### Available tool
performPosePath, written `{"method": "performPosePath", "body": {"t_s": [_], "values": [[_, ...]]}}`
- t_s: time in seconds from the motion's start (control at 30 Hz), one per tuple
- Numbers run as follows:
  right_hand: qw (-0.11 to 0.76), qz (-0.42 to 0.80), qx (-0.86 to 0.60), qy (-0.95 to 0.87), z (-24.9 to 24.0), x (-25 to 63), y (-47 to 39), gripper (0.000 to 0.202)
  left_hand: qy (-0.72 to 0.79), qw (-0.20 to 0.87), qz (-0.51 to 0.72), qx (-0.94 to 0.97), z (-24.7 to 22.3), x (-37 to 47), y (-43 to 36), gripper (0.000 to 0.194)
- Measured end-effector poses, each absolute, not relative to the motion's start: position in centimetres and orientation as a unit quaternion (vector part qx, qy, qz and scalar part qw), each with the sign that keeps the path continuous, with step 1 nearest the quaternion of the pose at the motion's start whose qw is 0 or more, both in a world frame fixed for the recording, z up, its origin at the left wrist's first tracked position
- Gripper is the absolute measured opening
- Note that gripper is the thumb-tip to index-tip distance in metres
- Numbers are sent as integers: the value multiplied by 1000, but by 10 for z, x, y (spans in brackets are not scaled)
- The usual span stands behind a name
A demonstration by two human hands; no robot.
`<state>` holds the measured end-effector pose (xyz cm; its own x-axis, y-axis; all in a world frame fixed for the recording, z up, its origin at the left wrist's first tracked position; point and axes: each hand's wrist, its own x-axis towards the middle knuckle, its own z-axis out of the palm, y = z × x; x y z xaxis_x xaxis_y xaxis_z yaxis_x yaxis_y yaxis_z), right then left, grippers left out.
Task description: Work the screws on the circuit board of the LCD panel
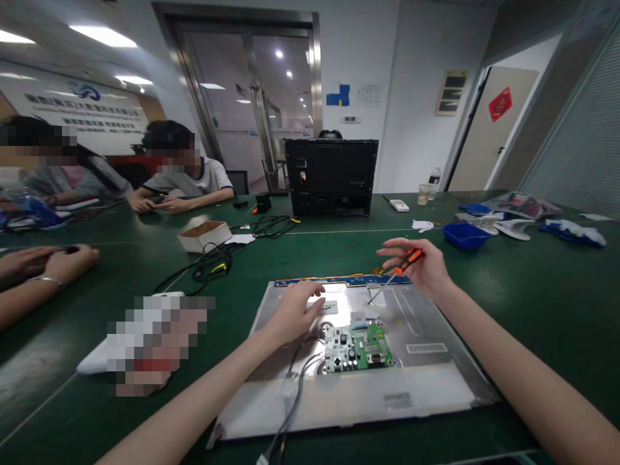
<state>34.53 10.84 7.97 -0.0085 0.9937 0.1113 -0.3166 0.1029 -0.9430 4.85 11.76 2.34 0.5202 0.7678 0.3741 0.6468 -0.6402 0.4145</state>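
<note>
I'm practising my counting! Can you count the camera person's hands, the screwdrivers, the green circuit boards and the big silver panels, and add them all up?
Hands: 2 (left hand, right hand)
Screwdriver: 1
Green circuit board: 1
Big silver panel: 1
Total: 5

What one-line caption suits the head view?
Right hand holding a screwdriver over a metal panel bearing a green circuit board, left hand nearby.

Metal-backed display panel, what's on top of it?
On the panel are a green circuit board and dark cables crossing its near edge. Whatever lies beneath the left hand is covered.
</note>
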Motion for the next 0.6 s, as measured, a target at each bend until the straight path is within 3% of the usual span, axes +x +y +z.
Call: {"method": "performPosePath", "body": {"t_s": [0.07,0.27,0.6], "values": [[547,594,-407,-428,62,336,118,38,424,111,273,856,19,53,134,21],[533,602,-414,-428,12,321,121,40,414,125,257,864,7,54,147,28],[567,584,-393,-428,5,318,105,38,387,125,214,888,8,48,128,32]]}}
